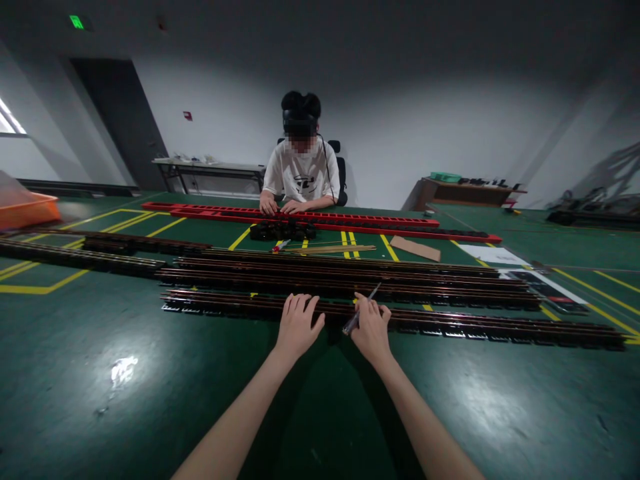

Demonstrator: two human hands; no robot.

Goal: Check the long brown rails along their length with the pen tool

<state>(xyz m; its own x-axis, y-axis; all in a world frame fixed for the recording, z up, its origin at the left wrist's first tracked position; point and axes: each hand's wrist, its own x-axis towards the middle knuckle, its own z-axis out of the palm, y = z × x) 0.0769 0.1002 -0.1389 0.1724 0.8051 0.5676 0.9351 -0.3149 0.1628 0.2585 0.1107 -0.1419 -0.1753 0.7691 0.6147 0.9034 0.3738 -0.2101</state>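
My left hand point(299, 327) lies with fingers stretched and slightly apart on the nearest long black rail point(225, 301), which has copper-coloured strips along its length. My right hand point(371, 330), close by on the same rail, is closed around a screwdriver point(351, 324). The tool's thin metal shaft points up and away to the right, while its dark handle end sticks out at the left of the hand. More black rails point(350, 272) with copper strips run parallel just beyond both hands. Part of the nearest rail is hidden under my fingers.
Across the green table point(125, 393) sits a person point(303, 173) with both hands at long red racks point(360, 221). Between us lie a black heap point(283, 231), thin wooden strips point(340, 249) and a cardboard piece point(415, 248). An orange bin point(30, 210) stands far left.
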